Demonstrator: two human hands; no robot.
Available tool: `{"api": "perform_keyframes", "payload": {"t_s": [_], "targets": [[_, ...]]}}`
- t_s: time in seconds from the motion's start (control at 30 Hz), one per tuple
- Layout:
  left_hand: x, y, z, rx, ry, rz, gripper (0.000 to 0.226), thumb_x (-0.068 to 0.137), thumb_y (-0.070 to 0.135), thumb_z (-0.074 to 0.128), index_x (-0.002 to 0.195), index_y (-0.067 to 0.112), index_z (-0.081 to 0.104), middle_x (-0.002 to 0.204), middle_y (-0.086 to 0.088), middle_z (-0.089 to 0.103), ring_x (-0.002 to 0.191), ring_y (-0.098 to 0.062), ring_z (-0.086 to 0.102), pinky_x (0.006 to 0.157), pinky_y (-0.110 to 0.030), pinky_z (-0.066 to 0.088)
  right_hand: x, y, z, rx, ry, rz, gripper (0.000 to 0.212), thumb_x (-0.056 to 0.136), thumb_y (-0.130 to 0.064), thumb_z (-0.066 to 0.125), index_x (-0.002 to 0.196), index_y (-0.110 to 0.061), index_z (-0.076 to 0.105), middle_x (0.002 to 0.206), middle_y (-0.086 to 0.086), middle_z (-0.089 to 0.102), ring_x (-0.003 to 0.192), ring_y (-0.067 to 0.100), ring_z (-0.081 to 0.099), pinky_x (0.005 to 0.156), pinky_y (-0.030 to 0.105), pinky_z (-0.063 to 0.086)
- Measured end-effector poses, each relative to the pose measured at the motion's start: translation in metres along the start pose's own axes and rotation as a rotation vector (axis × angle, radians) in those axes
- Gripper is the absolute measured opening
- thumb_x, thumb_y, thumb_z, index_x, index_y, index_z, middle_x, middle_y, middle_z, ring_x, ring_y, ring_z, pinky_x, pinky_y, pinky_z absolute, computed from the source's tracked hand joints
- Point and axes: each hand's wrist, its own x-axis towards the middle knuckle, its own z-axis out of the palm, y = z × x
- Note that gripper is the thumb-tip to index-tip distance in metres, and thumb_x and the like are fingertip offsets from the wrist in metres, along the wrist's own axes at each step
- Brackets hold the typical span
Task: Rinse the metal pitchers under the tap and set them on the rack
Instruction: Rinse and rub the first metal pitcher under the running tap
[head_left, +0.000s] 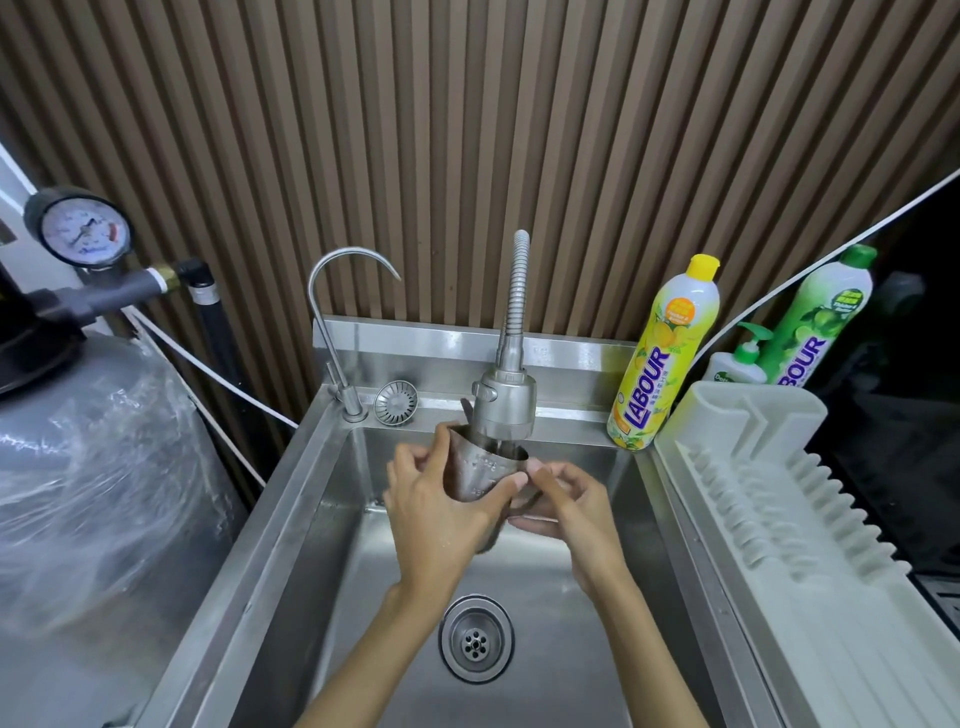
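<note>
A metal pitcher (480, 470) is held upright over the steel sink (332, 499), its mouth right under the spray head of the flexible tap (504, 402). My left hand (434, 512) grips the pitcher's body from the left, thumb across its front. My right hand (563, 501) holds it from the right, fingers curled at the handle side, which is mostly hidden. The white ribbed drying rack (769, 499) stands to the right of the sink with nothing on it.
A thin gooseneck tap (332, 312) and a loose strainer (396, 402) sit on the sink's back ledge. Yellow (662, 353) and green (821, 322) dish-soap bottles and a pump bottle (737, 361) stand behind the rack. A wrapped tank (88, 467) with a pressure gauge (83, 231) is at the left. The drain (475, 639) lies below my hands.
</note>
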Motion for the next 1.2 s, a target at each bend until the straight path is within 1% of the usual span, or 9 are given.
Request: {"api": "perform_keyframes", "payload": {"t_s": [0.17,0.3,0.4,0.5,0.6,0.7,0.9,1.1,1.2], "targets": [[-0.007,0.0,0.009,-0.049,-0.214,-0.086,0.084,0.052,0.086,0.05,0.103,0.021,0.064,0.081,0.004,0.05,0.088,-0.019,0.059,0.077,-0.021,0.04,-0.002,-0.02,-0.009,-0.532,0.261,-0.223,0.025,0.08,-0.032,0.069,0.069,-0.012,0.06,0.064,0.004,0.068,0.066,0.023,0.065,0.065,0.034,0.055],[-0.003,-0.006,0.019,-0.229,-0.272,-0.134,0.048,0.063,0.062,0.071,0.093,0.025,0.067,0.083,0.008,0.066,0.083,-0.009,0.065,0.076,-0.016,0.049,-0.005,-0.029,-0.006,-0.731,0.312,-0.37,0.022,0.083,-0.032,0.066,0.075,-0.014,0.055,0.07,0.005,0.068,0.069,0.022,0.06,0.065,0.029,0.043],[0.004,-0.009,0.024,-0.338,-0.282,-0.119,0.04,0.064,0.032,0.083,0.098,0.029,0.062,0.092,0.005,0.072,0.086,-0.003,0.069,0.078,-0.015,0.053,-0.001,-0.023,-0.004,-0.572,0.248,-0.385,0.025,0.084,-0.02,0.065,0.069,-0.026,0.046,0.079,0.0,0.069,0.074,0.014,0.063,0.062,0.019,0.043],[0.01,-0.007,0.022,-0.443,-0.232,-0.049,0.065,0.059,0.011,0.086,0.103,0.044,0.05,0.103,0.012,0.067,0.093,0.006,0.064,0.083,-0.011,0.048,0.004,-0.013,0.0,-0.342,0.142,-0.287,0.023,0.086,-0.008,0.061,0.071,-0.017,0.047,0.097,-0.016,0.067,0.084,-0.007,0.063,0.075,0.009,0.046],[0.012,-0.004,0.016,-0.341,-0.152,0.076,0.085,0.058,0.006,0.084,0.114,0.046,0.035,0.111,0.028,0.048,0.101,0.026,0.045,0.086,0.003,0.032,0.008,0.0,0.006,0.026,0.024,-0.135,0.022,0.088,-0.003,0.057,0.071,-0.009,0.045,0.099,-0.007,0.068,0.096,0.007,0.065,0.09,0.028,0.051],[0.006,-0.004,0.009,-0.227,-0.088,0.098,0.084,0.055,0.037,0.081,0.128,0.036,0.04,0.11,0.015,0.04,0.107,0.002,0.039,0.092,-0.008,0.032,0.004,0.006,0.009,0.198,-0.026,-0.027,0.016,0.091,-0.006,0.054,0.076,-0.005,0.047,0.076,0.006,0.067,0.08,0.028,0.066,0.079,0.037,0.058],[-0.007,-0.005,0.006,-0.023,-0.125,-0.095,0.088,0.044,0.076,0.064,0.114,0.023,0.062,0.088,0.004,0.044,0.093,-0.018,0.049,0.085,-0.031,0.045,-0.006,-0.001,-0.003,-0.042,0.01,0.089,0.018,0.091,-0.015,0.057,0.082,0.0,0.054,0.064,0.003,0.066,0.06,0.01,0.067,0.059,0.037,0.06],[-0.018,-0.013,0.024,-0.355,-0.328,-0.272,0.044,0.06,0.034,0.085,0.095,0.022,0.062,0.092,0.005,0.069,0.08,-0.002,0.064,0.064,-0.002,0.043,-0.009,-0.027,-0.01,-0.747,0.26,-0.151,0.023,0.082,-0.026,0.067,0.071,-0.012,0.053,0.073,0.007,0.062,0.076,0.028,0.061,0.071,0.034,0.05],[-0.015,-0.01,0.031,-0.556,-0.365,-0.268,0.049,0.062,0.015,0.085,0.104,0.021,0.059,0.102,-0.001,0.071,0.092,-0.006,0.068,0.08,-0.013,0.05,-0.011,-0.028,-0.005,-0.651,0.23,-0.249,0.009,0.085,-0.014,0.062,0.086,-0.007,0.056,0.089,0.0,0.064,0.077,0.015,0.057,0.068,0.021,0.044]]}}
